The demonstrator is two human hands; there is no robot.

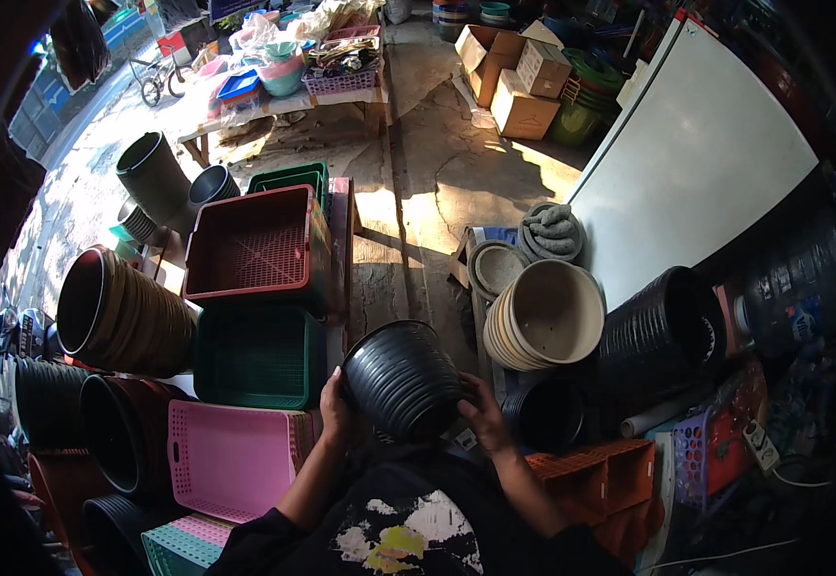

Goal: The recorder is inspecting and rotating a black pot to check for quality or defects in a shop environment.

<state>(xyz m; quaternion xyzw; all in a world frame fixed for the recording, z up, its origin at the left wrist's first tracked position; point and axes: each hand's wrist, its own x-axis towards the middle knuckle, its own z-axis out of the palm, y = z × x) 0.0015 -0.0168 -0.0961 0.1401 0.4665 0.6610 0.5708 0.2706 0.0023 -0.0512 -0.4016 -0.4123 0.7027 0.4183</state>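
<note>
A stack of black plastic pots [403,381] is held close to my body, tilted, between both hands. My left hand [334,407] presses on its left side, and my right hand [485,416] grips the right side near the lower end. To the right of the pots stands a stack of cream plastic pots [556,313]. On the left are a dark green plastic basket [259,356], a dark red basket [248,245] and a pink basket [234,461].
Stacked brown-rimmed pots [130,317] stand far left. Black pots [663,324] and an orange plastic crate [598,479] are at right. Cardboard boxes [526,108] and a table of plastic wares [288,104] lie ahead, beyond a cracked concrete floor [432,144].
</note>
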